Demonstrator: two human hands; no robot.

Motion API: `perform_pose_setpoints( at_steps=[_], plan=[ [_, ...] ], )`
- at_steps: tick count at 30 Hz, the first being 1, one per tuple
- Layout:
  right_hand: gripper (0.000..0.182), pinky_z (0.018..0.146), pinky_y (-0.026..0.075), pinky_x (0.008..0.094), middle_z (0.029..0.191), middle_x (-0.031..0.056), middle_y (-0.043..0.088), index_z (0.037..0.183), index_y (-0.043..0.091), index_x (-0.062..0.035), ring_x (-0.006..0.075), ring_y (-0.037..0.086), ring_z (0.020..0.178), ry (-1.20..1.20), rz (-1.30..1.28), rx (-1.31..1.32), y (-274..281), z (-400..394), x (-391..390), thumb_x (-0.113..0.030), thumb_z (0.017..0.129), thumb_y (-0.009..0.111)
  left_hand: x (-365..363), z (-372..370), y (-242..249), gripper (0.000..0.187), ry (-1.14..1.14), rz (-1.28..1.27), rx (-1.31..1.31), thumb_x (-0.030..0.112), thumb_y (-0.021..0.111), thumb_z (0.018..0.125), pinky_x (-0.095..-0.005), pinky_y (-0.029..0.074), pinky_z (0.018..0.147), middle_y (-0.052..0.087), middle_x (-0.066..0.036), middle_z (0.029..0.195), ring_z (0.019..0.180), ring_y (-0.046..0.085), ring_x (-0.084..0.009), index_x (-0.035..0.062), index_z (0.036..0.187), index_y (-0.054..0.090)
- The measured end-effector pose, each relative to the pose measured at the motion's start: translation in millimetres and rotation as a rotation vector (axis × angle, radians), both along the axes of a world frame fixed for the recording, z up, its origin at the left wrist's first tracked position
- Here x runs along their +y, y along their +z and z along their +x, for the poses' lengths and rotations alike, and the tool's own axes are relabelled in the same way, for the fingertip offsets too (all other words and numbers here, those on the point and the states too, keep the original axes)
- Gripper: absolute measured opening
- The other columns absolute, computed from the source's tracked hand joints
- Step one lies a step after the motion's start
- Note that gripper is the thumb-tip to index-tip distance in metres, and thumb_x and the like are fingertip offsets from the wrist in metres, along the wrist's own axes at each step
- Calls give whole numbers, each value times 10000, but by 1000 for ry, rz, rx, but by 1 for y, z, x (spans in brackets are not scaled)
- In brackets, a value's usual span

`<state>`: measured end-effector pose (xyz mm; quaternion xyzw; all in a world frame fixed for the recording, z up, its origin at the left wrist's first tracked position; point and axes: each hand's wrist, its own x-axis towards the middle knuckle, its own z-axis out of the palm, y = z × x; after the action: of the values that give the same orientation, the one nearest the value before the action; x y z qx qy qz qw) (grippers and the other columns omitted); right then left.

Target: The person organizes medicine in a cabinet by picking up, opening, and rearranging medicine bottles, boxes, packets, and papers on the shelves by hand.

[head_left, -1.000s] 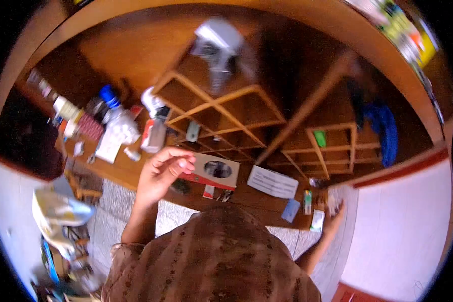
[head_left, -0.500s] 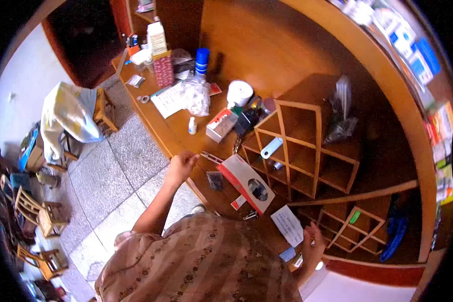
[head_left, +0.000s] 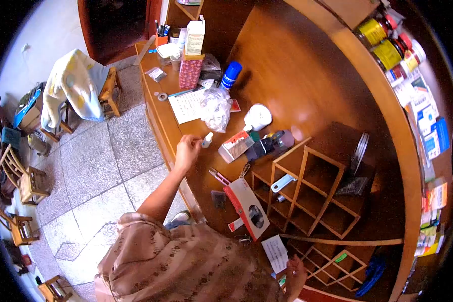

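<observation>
My left hand [head_left: 187, 152] is over the front edge of the desk, with its fingers closed at the side of a small white bottle [head_left: 207, 140]. A red and white box [head_left: 236, 146] lies just right of that bottle. Nearer to me, pink-handled scissors or snips [head_left: 219, 175] rest by a larger red and white box [head_left: 248, 206] with a dark picture on it. My right hand [head_left: 296, 276] hovers at the lower right, its fingers loosely bent and apart, beside a white printed card [head_left: 275, 253]. I see nothing held in it.
Wooden lattice racks [head_left: 307, 186] stand along the right, one bearing a light blue tool [head_left: 284, 183]. Farther back are a crumpled plastic bag [head_left: 215, 109], a white roll [head_left: 258, 117], a blue can [head_left: 231, 75] and a carton [head_left: 195, 36]. Chairs [head_left: 27, 181] line the left.
My view has turned, shifting the desk items. My left hand has moved away from beside the pink-handled tool and up to the small white bottle. My right hand stays near the card.
</observation>
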<state>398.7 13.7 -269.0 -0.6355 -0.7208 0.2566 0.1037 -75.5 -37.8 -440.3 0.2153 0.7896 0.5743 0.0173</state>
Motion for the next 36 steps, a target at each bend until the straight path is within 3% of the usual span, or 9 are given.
perform_pose_setpoints(
  at_steps=[4,9,19,22,26,29,31,34,36],
  plan=[
    [410,726,514,338,991,196,668,1227,549,-33,222,659,874,220,99,-51,-21,23,15,-141,844,649,28,-54,-4,258,85,31,92,185,671,796,-401,498,757,612,-190,869,815,623,-331,-18,951,632],
    [388,756,516,330,1015,169,667,1242,541,-53,226,658,890,128,14,-19,-32,13,22,-100,863,613,63,-83,1,732,4,-109,116,312,760,721,-434,464,866,509,-277,1109,962,562,-407,11,1287,407],
    [382,764,516,326,1027,154,666,1242,542,-55,224,657,896,99,-35,-44,-36,0,14,-101,869,610,91,-82,8,757,-216,-335,-85,399,733,718,-437,443,925,475,-277,1187,1072,524,-413,69,1315,406],
    [381,767,516,325,1030,150,665,1243,543,-55,223,657,897,93,-46,-39,-34,-1,8,-101,870,609,95,-86,19,927,-42,-224,255,369,791,643,-456,412,964,330,-255,1360,1175,422,-425,126,1389,298],
    [379,770,517,323,1035,144,665,1243,543,-56,223,657,900,80,-30,-23,-32,4,0,-102,872,607,118,-132,39,1110,-432,-460,452,384,830,551,-517,224,1092,202,-212,1474,1328,221,-455,194,1450,207],
    [377,773,517,322,1038,140,665,1243,543,-57,222,656,902,41,-27,-3,-33,1,-14,-102,874,606,166,-186,-9,1187,-740,-664,769,471,830,499,-564,216,1082,171,-197,1494,1340,192,-467,261,1465,174],
    [376,774,517,321,1040,137,665,1243,543,-57,222,656,903,18,-43,12,-31,-1,-17,-102,875,605,165,-182,3,1153,-704,-956,745,513,838,452,-587,299,1033,127,-167,1512,1346,188,-456,341,1430,252],
    [374,777,517,320,1044,133,664,1243,543,-58,221,656,905,-22,-48,51,-32,8,-30,-103,877,604,165,-178,14,986,-641,-1039,643,428,853,478,-579,260,1051,85,-128,1533,1374,124,-441,433,1343,380],
    [373,779,517,319,1046,130,664,1243,544,-59,221,656,906,-35,-57,68,-33,10,-35,-103,878,603,158,-169,28,854,-716,-982,603,394,828,540,-568,255,1059,101,-152,1527,1374,146,-431,391,1305,449]
  ],
)
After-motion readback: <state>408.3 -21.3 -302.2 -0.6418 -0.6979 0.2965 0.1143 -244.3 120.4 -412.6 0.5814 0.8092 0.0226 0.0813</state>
